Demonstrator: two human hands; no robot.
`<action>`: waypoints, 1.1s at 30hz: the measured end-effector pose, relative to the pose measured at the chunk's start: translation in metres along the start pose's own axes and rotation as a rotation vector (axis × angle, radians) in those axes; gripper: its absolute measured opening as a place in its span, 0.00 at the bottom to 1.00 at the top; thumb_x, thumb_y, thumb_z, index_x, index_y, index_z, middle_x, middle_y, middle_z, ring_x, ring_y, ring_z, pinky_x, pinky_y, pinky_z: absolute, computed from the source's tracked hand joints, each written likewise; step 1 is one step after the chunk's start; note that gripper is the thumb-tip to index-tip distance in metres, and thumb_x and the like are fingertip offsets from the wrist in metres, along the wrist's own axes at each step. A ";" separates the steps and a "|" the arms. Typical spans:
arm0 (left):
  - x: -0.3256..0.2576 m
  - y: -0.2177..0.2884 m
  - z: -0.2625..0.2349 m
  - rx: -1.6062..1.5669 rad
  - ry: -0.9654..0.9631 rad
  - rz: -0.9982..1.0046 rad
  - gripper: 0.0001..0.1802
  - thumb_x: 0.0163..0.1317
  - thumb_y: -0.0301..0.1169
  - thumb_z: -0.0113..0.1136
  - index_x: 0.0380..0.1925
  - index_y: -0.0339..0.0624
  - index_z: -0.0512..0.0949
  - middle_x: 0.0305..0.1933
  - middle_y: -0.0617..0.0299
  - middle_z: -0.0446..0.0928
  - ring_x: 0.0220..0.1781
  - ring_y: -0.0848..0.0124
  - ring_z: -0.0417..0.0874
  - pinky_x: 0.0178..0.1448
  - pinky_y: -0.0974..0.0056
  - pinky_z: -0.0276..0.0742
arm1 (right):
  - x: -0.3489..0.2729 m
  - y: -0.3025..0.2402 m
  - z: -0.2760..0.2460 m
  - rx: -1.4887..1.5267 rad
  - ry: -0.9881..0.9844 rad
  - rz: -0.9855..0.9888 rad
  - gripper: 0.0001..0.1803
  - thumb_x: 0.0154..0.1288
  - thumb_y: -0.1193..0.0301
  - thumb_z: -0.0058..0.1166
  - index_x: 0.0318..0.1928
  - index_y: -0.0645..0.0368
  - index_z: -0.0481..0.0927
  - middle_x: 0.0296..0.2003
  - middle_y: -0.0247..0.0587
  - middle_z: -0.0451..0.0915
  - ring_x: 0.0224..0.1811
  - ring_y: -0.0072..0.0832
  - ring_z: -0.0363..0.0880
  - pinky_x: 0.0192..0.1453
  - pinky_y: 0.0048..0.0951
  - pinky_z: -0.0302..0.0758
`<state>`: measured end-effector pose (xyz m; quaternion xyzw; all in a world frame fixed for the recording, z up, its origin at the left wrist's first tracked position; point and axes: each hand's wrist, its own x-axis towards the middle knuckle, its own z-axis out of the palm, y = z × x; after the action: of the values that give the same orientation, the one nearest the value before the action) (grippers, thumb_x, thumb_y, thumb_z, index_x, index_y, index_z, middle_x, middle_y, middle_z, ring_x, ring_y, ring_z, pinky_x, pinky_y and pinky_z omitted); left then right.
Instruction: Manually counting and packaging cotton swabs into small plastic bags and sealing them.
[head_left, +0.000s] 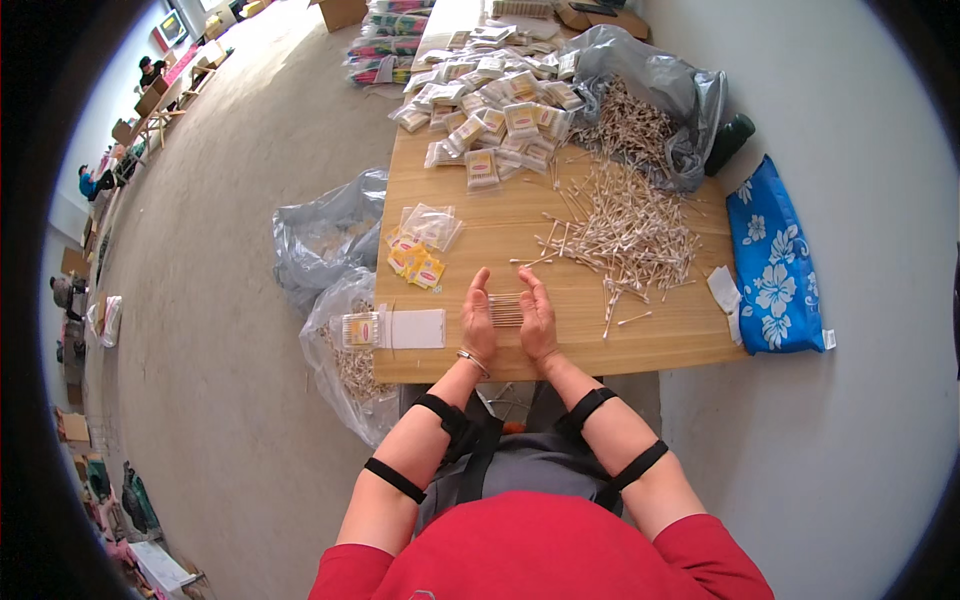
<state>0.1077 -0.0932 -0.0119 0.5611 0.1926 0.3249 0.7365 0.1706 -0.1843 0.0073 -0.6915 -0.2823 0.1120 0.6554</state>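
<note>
Bracketing cotton swabs (507,311) at frame ctr, L hand (479,320) & R hand (539,322) uncurled; best press evenly, tips flush.

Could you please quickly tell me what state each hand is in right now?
Left hand: open, cupped at one end of a cotton swab bundle.
Right hand: open, cupped at the bundle's other end.

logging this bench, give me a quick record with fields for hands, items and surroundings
hands: left hand and right hand, palms facing, fingers extended
between them: lined-up cotton swabs
surface: wooden table
ahead, right: loose swab pile
far side: heap of filled packets
left of hands: yellow cards, clear bags
right edge: blue floral item
</note>
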 end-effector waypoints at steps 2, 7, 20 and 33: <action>-0.001 0.000 -0.005 -0.117 0.032 -0.019 0.32 0.73 0.48 0.33 0.64 0.30 0.59 0.68 0.49 0.59 0.71 0.64 0.57 0.73 0.63 0.48 | -0.001 -0.001 0.001 0.016 0.023 0.009 0.21 0.71 0.68 0.37 0.59 0.66 0.66 0.62 0.52 0.66 0.70 0.41 0.56 0.71 0.35 0.53; -0.002 0.009 -0.003 -0.075 0.003 -0.048 0.32 0.73 0.48 0.33 0.63 0.29 0.59 0.67 0.47 0.60 0.71 0.64 0.58 0.72 0.62 0.50 | -0.004 -0.001 0.004 -0.051 -0.029 -0.032 0.20 0.69 0.70 0.38 0.58 0.66 0.67 0.62 0.53 0.65 0.70 0.45 0.55 0.71 0.37 0.51; -0.022 0.043 -0.012 1.588 -0.632 0.216 0.46 0.61 0.62 0.38 0.70 0.41 0.47 0.75 0.55 0.43 0.77 0.61 0.37 0.76 0.52 0.27 | 0.042 0.021 -0.038 -0.909 -0.055 -0.271 0.21 0.59 0.75 0.45 0.54 0.62 0.73 0.58 0.47 0.68 0.63 0.45 0.62 0.66 0.40 0.60; -0.008 0.036 -0.024 0.823 -0.183 0.270 0.34 0.63 0.37 0.55 0.65 0.36 0.56 0.69 0.45 0.56 0.73 0.53 0.53 0.73 0.56 0.49 | 0.047 0.014 -0.035 -0.849 -0.035 -0.273 0.17 0.56 0.75 0.48 0.48 0.60 0.76 0.46 0.44 0.70 0.52 0.41 0.67 0.58 0.39 0.64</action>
<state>0.0770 -0.0765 0.0149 0.8542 0.1648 0.2633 0.4169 0.2306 -0.1877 0.0079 -0.8538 -0.4028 -0.0896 0.3174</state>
